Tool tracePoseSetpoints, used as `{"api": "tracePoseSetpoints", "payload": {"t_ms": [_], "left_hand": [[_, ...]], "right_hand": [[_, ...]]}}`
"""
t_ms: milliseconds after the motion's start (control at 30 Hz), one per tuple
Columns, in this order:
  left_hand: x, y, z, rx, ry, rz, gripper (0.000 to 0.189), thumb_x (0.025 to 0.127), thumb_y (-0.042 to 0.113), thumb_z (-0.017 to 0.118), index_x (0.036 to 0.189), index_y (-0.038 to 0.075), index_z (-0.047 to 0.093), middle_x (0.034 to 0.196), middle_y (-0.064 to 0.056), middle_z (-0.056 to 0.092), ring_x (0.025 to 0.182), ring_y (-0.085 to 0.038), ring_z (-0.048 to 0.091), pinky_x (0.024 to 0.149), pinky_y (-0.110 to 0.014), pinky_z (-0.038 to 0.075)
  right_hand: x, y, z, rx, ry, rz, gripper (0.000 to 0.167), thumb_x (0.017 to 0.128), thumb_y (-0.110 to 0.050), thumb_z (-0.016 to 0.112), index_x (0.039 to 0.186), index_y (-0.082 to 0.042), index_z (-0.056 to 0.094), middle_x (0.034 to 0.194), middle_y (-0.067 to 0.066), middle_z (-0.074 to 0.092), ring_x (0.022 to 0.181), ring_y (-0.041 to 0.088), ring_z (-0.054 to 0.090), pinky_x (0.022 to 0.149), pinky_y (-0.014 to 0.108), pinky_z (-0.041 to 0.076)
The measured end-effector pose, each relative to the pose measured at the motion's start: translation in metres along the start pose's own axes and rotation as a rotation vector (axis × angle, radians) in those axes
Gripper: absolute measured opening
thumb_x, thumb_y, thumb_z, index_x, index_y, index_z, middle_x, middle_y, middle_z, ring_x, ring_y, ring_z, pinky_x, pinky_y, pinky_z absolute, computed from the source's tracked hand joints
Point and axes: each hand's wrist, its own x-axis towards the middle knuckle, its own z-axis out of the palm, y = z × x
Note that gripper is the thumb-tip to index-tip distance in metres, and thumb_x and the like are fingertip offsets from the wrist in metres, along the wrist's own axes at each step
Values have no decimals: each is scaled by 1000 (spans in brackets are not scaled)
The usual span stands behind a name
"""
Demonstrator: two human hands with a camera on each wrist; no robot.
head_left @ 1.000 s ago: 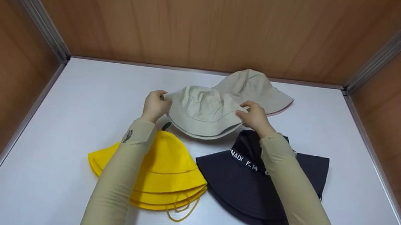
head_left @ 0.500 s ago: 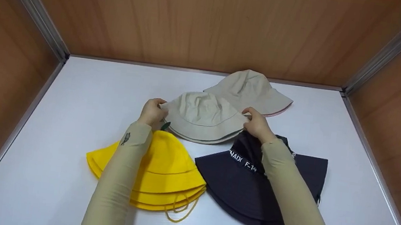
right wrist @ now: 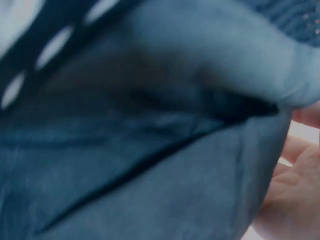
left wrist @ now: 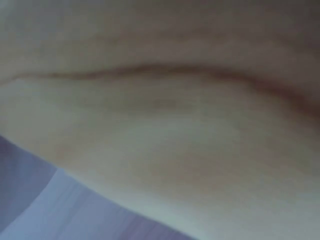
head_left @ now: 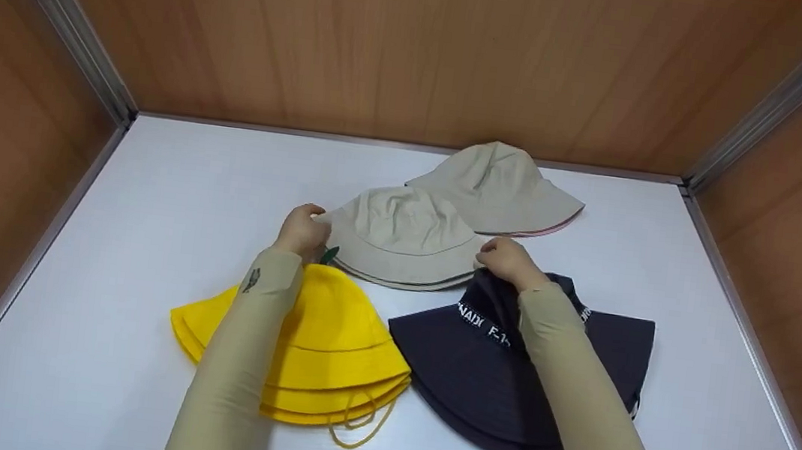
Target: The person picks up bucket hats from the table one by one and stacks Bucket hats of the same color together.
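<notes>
A pale grey-green bucket hat (head_left: 408,229) lies crown-away in the middle of the table in the head view. My left hand (head_left: 303,231) pinches its brim at the left end, by a small dark green leaf-shaped bit (head_left: 329,254). At the brim's right end are the curled fingers of my right hand (head_left: 510,260), which pinches the edge just over the navy hat (head_left: 482,378). Navy cloth (right wrist: 150,165) fills most of the right wrist view, with part of my right hand (right wrist: 295,195) at its right side. Blurred skin covers the left wrist view.
A beige bucket hat (head_left: 499,191) with a pinkish brim edge lies behind, overlapped by the pale one. In front, under my left forearm, is a yellow hat (head_left: 340,324) with a cord. Wood-grain panels (head_left: 421,46) wall the white table (head_left: 65,255) at the back and sides.
The pale hat has come down and slightly toward me, uncovering more of the beige hat behind. Both hands have moved nearer with it, and the right has shifted a little inward lately.
</notes>
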Motion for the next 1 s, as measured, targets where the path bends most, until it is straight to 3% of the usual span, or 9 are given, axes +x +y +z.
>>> {"api": "tracePoseSetpoints", "payload": {"t_ms": [100,200,433,567,667,767,867,1000], "left_hand": [[-2,1,-2,18,-5,-13,49,98,18,41,144,5,31,140,-18,43,112,-27,49,104,-40,40],[-3,4,-5,63,6,0,49,100,24,40,143,2,32,144,-19,39,129,-33,41,110,-46,31],[-2,8,-6,45,7,-7,50,100,27,40,142,1,34,145,-18,38,131,-32,39,111,-44,30],[-1,5,-6,19,14,-41,48,100,26,40,139,-2,36,140,-20,42,127,-32,42,110,-43,33],[0,3,-6,3,16,-59,46,100,25,40,135,-5,38,136,-21,45,125,-32,42,109,-42,34],[1,0,-6,-7,-1,-74,47,100,25,39,135,-6,37,136,-21,44,127,-32,41,110,-42,33],[1,-1,-6,-1,-16,-84,49,101,26,38,136,-6,36,137,-21,43,128,-32,41,110,-43,33],[-4,0,-7,2,-29,-95,50,100,28,39,138,-5,35,136,-21,43,126,-32,42,110,-43,32]], "right_hand": [[18,15,7,-18,-37,-14,36,88,-22,56,109,7,64,108,20,65,96,31,58,89,42,46],[47,46,20,-25,-21,-95,37,87,-31,57,100,2,68,92,13,66,79,25,55,75,37,46],[78,76,33,-106,-92,-96,56,92,-47,50,119,1,62,119,17,63,102,28,58,90,41,45],[96,89,47,-229,-41,-168,64,93,-58,41,107,0,67,108,17,66,96,31,58,88,43,38],[81,69,41,-279,-60,-133,67,95,-58,35,114,-3,66,119,21,61,113,39,49,96,50,28],[43,29,23,-268,-132,-22,64,98,-51,32,132,-2,54,140,26,44,130,46,30,106,55,22],[13,2,11,-253,-183,65,59,100,-43,28,140,-1,43,146,29,30,132,50,22,106,59,23],[1,-6,8,-239,-183,85,60,101,-42,25,143,-3,37,147,31,26,131,51,22,105,62,24]]}}
